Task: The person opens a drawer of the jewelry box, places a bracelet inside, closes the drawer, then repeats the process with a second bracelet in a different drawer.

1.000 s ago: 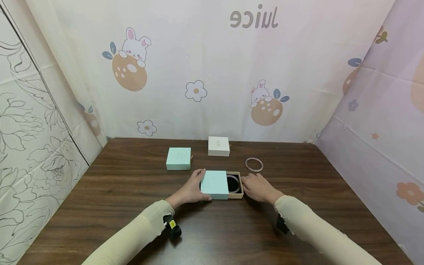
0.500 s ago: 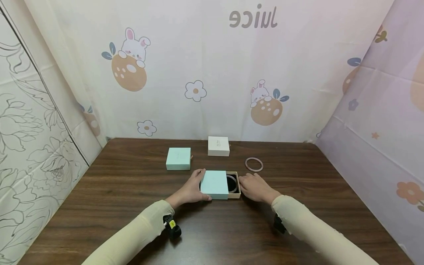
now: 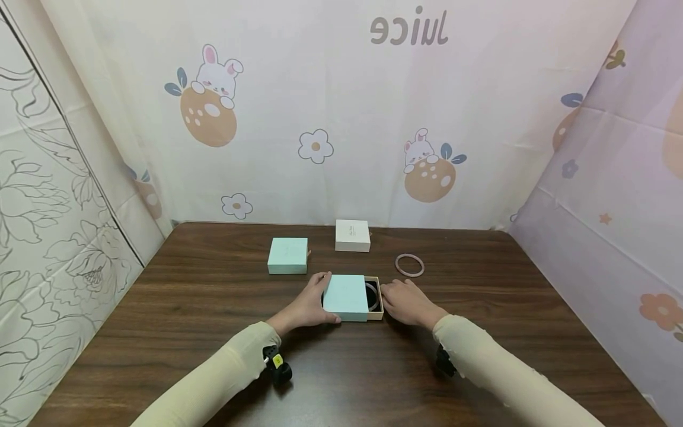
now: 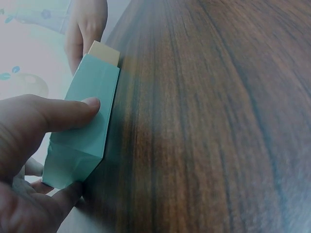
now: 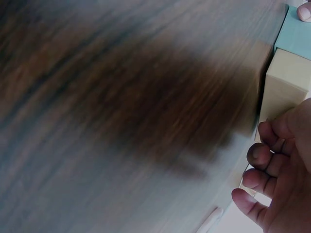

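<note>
A pale turquoise sliding gift box [image 3: 345,296] lies on the brown table, its cream drawer [image 3: 376,315] partly out to the right. Inside the drawer's dark lining a greyish-pink bangle [image 3: 373,298] shows in part; the sleeve hides the rest. My left hand [image 3: 311,302] grips the sleeve from the left, thumb on the near side [image 4: 92,121] and fingers around the back. At the drawer's right end is my right hand [image 3: 409,301], its loosely bent fingertips [image 5: 258,154] against the cream end wall [image 5: 282,97]. Another bangle [image 3: 397,270] lies on the table behind the right hand.
A second turquoise box [image 3: 288,256] stands behind my left hand, and a white box [image 3: 352,235] sits farther back near the table's rear edge. Both look closed, with small tabs on their right sides. A printed curtain [image 3: 331,196] hangs behind the table [image 3: 213,249].
My right hand has moved left, and the cream drawer has slid farther into the turquoise sleeve, covering more of the bangle. The left hand has kept its grip in place.
</note>
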`<move>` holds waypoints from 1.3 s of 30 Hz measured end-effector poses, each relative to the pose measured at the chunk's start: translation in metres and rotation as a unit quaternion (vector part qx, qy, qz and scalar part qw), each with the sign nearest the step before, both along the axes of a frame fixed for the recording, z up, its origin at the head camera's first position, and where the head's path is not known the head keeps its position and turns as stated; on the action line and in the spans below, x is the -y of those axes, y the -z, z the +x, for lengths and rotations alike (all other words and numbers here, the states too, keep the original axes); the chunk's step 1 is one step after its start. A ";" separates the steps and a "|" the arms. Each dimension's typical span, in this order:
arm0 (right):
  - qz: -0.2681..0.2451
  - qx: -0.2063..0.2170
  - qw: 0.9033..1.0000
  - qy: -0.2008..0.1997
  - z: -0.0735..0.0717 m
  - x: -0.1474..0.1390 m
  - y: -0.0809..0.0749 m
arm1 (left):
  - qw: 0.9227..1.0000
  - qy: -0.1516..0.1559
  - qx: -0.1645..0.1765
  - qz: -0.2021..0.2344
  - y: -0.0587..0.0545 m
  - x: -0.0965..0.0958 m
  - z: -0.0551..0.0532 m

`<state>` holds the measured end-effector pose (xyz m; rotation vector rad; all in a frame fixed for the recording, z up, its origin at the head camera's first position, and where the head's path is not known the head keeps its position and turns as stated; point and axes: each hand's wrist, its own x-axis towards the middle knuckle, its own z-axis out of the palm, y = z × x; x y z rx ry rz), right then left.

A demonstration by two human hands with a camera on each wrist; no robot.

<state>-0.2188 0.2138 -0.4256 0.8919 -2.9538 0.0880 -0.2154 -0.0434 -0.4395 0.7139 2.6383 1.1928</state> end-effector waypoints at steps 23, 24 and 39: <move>-0.014 0.003 1.000 -0.008 0.002 0.016 -0.003 | 1.000 -0.001 0.007 -0.002 -0.002 0.000 0.000; -0.013 0.006 1.000 -0.008 0.002 0.017 -0.003 | 1.000 -0.002 0.008 -0.003 -0.002 0.000 0.000; -0.010 0.029 1.000 -0.001 0.002 0.026 -0.003 | 1.000 -0.003 0.000 -0.003 -0.001 0.000 0.000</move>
